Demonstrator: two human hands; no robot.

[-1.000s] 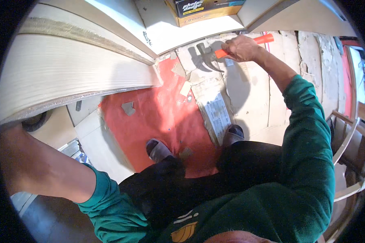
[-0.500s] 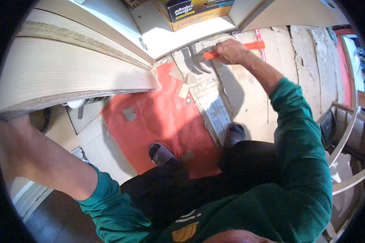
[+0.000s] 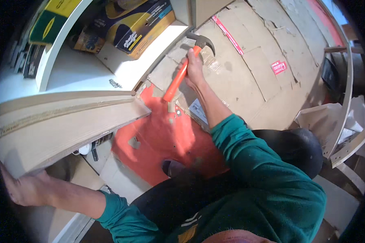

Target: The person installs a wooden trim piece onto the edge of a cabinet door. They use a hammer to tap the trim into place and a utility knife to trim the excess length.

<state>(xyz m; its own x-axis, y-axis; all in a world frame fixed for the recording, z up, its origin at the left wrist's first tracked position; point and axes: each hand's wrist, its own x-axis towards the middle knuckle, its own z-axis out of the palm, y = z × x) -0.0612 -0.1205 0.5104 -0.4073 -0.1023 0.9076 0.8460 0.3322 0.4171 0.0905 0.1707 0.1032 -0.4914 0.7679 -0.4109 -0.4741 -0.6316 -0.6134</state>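
Note:
My right hand (image 3: 194, 69) is closed around the orange handle of a claw hammer (image 3: 175, 84). The hammer's dark head points away from me, over the cardboard near the cabinet's base, and the handle end hangs toward the red floor covering. My left hand (image 3: 26, 189) is at the far left, against the near outer corner of a pale wooden board (image 3: 75, 131). Its fingers are partly hidden by the board and the dark rim of the picture, but they appear to grip the edge. The board projects from the front of an open cabinet.
The white cabinet (image 3: 81, 75) holds a dark and yellow box (image 3: 140, 32); small metal pieces (image 3: 115, 83) lie on its bottom panel. Flattened cardboard (image 3: 267, 40) and a torn red sheet (image 3: 158, 133) cover the floor. A curved wooden chair frame (image 3: 344, 101) stands at right.
My view has shifted and I have sunk lower, with a knee out to the right. The hammer has turned from sideways to handle toward me. My left hand stays at the board's outer end.

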